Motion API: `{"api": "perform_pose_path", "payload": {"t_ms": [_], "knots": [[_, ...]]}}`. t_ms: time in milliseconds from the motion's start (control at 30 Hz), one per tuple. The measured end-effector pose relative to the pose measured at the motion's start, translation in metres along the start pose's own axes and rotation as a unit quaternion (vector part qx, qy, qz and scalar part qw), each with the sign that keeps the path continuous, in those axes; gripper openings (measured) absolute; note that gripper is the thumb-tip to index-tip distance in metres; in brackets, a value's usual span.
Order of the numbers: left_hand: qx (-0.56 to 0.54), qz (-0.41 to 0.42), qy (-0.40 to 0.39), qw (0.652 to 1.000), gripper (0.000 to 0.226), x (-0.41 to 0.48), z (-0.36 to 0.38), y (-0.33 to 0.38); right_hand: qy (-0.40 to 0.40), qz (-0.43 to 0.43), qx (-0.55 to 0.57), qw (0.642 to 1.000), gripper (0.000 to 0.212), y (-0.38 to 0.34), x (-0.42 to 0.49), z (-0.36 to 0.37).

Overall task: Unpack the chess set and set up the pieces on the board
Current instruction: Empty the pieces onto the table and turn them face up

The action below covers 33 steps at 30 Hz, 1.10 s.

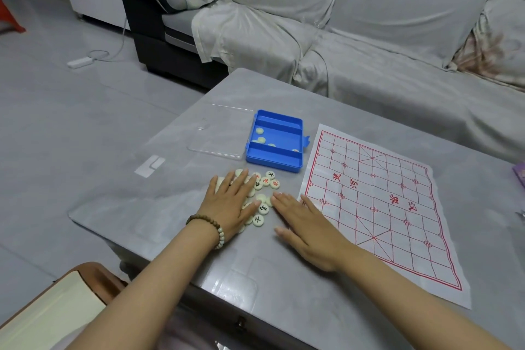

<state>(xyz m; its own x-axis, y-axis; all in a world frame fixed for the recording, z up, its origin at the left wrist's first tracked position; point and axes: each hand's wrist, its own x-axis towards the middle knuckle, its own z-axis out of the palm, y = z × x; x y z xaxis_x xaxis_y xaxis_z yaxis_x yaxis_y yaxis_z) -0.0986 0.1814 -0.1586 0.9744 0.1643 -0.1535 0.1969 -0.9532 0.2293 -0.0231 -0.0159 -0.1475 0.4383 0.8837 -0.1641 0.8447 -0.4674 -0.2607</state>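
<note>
**Pieces heaped beside the board, both hands flat on the table**

While the left hand [231, 202] lies palm-down with fingers spread over a heap of cream chess pieces [262, 197], the right hand [305, 229] rests flat on the bare table just right of the heap, fingers extended and close together, gripping nothing. Left wrist carries a beaded bracelet [208, 226].

Writing: face-up discs carry single Chinese characters, some red, some black; most are too small to read with certainty. Several discs lie blank side up. Paper board [377, 202] is printed with a red grid and red characters across its middle band, reading 楚河 on one side and 汉界 on the other, seen at an angle. No pieces stand on the board.

Blue box [274, 142] sits behind the heap, open, split by ridges into troughs; a few discs lie in the middle trough. Clear lid [218, 132] lies flat just left of the box.

Surface: grey, glossy table [159, 207], marbled look, rounded corner, showing window reflections. Board lies on its right half, creased from folding.

Room: grey tiled floor [56, 111]; sofa [355, 17] under a pale grey cover beyond the table; white power strip [79, 62] with cable on the floor at left.
</note>
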Motion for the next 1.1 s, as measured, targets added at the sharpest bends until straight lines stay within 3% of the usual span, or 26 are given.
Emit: {"api": "perform_pose_path", "payload": {"t_ms": [133, 233, 300, 400, 667, 900, 1100], "knots": [[-0.009, -0.006, 0.010, 1.000, 0.059, 0.001, -0.002, -0.001, 0.000, -0.017, 0.047, 0.999, 0.073, -0.005, 0.014, -0.003], [-0.029, -0.011, 0.052, 0.998, 0.083, 0.005, -0.009, -0.009, 0.076, 0.018, 0.160, 0.984, 0.053, 0.002, 0.027, -0.019], [-0.041, -0.027, 0.076, 0.996, 0.076, 0.011, -0.015, -0.018, 0.130, 0.059, 0.206, 0.968, 0.048, 0.010, 0.043, -0.036], [-0.077, -0.063, 0.081, 0.992, 0.058, 0.020, -0.021, -0.029, 0.164, 0.084, 0.194, 0.964, 0.050, 0.017, 0.079, -0.057], [-0.094, -0.086, 0.066, 0.990, 0.059, 0.036, -0.017, -0.036, 0.109, 0.167, 0.116, 0.973, 0.068, 0.037, 0.180, -0.056], [-0.125, -0.086, 0.099, 0.983, 0.056, 0.039, -0.015, -0.040, 0.187, 0.093, 0.066, 0.976, 0.036, 0.038, 0.191, -0.040], [-0.141, -0.093, 0.122, 0.978, 0.087, 0.039, -0.013, -0.039, 0.182, 0.072, 0.072, 0.978, 0.041, 0.043, 0.191, -0.041]]}}
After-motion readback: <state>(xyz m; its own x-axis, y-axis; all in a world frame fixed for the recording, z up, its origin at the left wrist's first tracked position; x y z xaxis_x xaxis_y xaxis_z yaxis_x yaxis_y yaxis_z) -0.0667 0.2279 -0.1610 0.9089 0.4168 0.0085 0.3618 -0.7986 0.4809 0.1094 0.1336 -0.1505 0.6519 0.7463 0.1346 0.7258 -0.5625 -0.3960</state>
